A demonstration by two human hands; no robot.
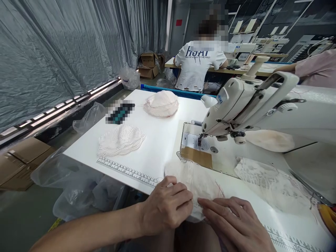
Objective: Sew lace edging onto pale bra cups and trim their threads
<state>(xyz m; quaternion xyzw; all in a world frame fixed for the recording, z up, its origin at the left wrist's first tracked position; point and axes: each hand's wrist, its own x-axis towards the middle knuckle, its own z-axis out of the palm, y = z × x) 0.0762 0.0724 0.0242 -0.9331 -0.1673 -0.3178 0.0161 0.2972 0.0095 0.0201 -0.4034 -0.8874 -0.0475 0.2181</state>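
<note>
Head view: the left hand (pixel 169 203), its fingers curled, appears to pinch a thin, sheer white fabric piece (pixel 195 176) at the near edge of a smooth white tabletop (pixel 160 136); the right hand (pixel 233 218) lies flatter, fingertips at the cloth, though whether it grips I cannot tell. Loose red threads (pixel 219 189) trail beside the right fingers and could snag or tangle if the piece were turned carelessly. The cloth might also slip lapward or crease, its lower edge lying at the table's rim, should the hold loosen. Just beyond stands a white metal sewing machine (pixel 228 101); a patterned, sheer white cloth (pixel 273 183) lies to its near right. Farther left rest a scalloped white lace piece (pixel 122 140) and a rounded, pale pinkish fabric piece (pixel 161 104).
</note>
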